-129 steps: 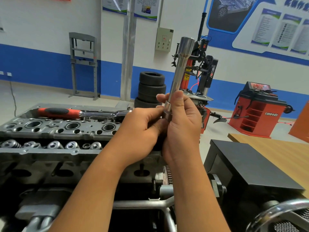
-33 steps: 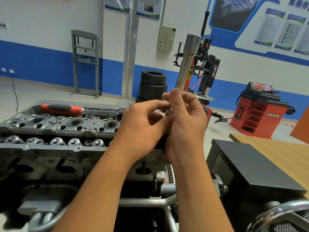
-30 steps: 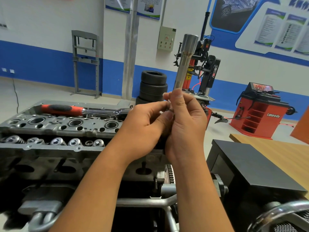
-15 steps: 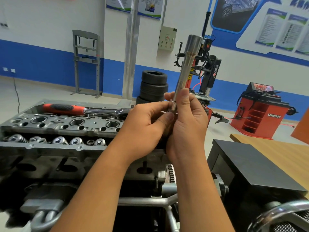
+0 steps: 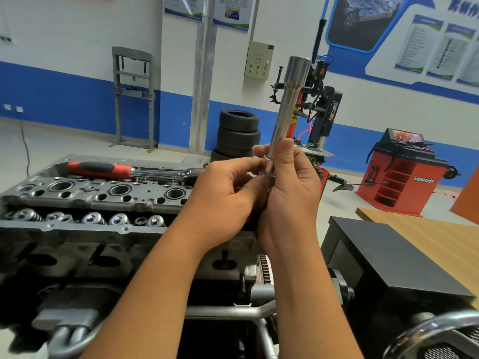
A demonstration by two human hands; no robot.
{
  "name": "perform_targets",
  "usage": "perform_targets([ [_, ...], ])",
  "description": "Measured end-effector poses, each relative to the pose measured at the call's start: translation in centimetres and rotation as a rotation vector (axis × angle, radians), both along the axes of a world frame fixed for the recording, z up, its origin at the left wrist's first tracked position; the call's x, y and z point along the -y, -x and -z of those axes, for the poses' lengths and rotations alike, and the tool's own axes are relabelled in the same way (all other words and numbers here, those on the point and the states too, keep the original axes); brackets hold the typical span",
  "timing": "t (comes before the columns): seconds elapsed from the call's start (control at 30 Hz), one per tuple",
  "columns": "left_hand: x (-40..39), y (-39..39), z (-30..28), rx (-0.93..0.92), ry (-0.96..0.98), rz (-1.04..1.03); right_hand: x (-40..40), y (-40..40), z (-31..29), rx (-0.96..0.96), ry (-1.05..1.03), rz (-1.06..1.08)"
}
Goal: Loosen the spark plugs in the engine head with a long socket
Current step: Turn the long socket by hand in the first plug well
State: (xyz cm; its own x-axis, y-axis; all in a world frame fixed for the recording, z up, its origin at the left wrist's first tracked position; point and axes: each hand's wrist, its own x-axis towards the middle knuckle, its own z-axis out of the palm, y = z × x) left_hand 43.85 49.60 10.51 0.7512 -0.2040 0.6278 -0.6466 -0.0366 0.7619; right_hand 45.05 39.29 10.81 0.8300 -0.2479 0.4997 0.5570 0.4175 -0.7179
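Note:
A long silver socket (image 5: 286,104) stands nearly upright, wide end up, above the right end of the engine head (image 5: 85,200). My right hand (image 5: 290,193) grips its lower shaft with curled fingers. My left hand (image 5: 228,198) pinches the socket's bottom end with thumb and fingers; what sits at that end is hidden behind the hands. Spark plug wells (image 5: 120,189) open along the head's top. A ratchet with a red and black handle (image 5: 108,170) lies on the head's far edge.
Valve springs (image 5: 90,218) line the head's near side. A black box (image 5: 399,257) and a wooden table (image 5: 435,229) stand at the right. Stacked tyres (image 5: 238,133), a tyre changer (image 5: 318,107) and a red balancer (image 5: 404,174) stand behind.
The socket has stayed upright in both hands, wobbling slightly in tilt. My fingers have shifted a little around its lower end. The ratchet has not moved.

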Motion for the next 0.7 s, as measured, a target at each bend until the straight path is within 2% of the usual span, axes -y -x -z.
perform_targets([
  [0.17,0.19,-0.38,0.47,0.023,0.018,-0.123,0.03,0.05,-0.06,0.025,-0.014,-0.003],
  [0.37,0.09,-0.05,0.09,0.044,-0.071,-0.023,0.11,-0.2,0.12,0.022,0.008,0.022],
  [0.6,0.69,-0.39,0.68,0.099,-0.081,-0.244,0.03,-0.05,-0.01,0.0,-0.032,0.0],
  [0.7,0.55,-0.33,0.56,0.119,-0.11,-0.223,0.06,-0.06,0.17,0.041,-0.007,0.048],
])
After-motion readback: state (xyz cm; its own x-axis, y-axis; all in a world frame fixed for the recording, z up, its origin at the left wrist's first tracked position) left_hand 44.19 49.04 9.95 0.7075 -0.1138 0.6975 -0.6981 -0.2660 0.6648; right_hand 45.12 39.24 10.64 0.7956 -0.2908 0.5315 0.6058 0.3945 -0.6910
